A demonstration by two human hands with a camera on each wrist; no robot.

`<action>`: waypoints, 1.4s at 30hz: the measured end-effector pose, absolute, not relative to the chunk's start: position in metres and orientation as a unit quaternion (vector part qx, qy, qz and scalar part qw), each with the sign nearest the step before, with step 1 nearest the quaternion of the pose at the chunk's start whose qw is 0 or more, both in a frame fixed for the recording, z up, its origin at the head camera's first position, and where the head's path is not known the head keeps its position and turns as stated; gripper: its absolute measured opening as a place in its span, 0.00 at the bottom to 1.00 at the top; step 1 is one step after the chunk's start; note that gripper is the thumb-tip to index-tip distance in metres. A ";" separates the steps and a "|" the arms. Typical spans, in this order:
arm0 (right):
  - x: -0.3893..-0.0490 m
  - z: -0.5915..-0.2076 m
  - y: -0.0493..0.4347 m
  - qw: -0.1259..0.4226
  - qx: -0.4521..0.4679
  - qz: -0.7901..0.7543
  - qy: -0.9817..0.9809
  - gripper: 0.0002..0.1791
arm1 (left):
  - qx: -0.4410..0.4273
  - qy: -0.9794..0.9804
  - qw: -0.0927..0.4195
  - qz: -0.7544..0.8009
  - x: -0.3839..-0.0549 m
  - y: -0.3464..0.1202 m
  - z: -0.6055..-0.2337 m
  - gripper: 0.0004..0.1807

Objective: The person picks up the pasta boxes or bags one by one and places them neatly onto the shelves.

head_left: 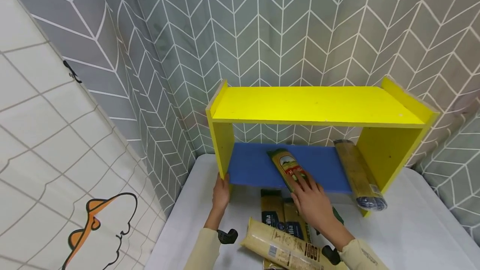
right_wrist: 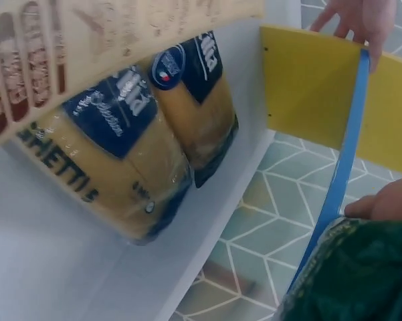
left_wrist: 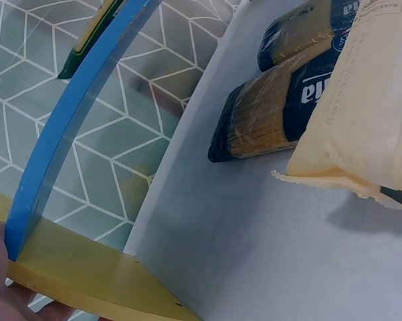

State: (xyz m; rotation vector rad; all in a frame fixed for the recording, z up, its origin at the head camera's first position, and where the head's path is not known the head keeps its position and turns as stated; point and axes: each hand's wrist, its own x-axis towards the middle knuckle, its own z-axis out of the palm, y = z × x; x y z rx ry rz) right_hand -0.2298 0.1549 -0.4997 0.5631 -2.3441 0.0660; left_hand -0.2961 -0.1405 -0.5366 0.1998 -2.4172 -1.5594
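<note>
On the blue middle board [head_left: 250, 163] of a yellow shelf unit [head_left: 318, 103] lies a pasta packet [head_left: 286, 163] with a green, yellow and red wrapper, slanting toward the front. My right hand [head_left: 313, 203] rests over it, fingers stretched along the wrapper. In the right wrist view, the packet's green end [right_wrist: 361, 274] juts out past the board's front edge, the thumb [right_wrist: 368, 206] right at that edge. My left hand [head_left: 221, 193] grips the front edge of the unit's left side panel [head_left: 223, 145], with fingers on the outer face and thumb by the blue board.
Another long pasta packet [head_left: 356, 174] lies against the right side panel, its end overhanging the board. Below, on the white table [head_left: 405, 220], are dark-blue-labelled spaghetti packets [head_left: 272, 207] and a large cream packet [head_left: 285, 245] partly over them. A patterned curtain [head_left: 281, 32] hangs behind.
</note>
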 end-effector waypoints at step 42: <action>-0.270 -0.500 0.217 0.377 0.035 0.089 -0.921 0.27 | 0.073 -0.835 0.125 -0.531 -0.296 -0.138 -0.536 0.24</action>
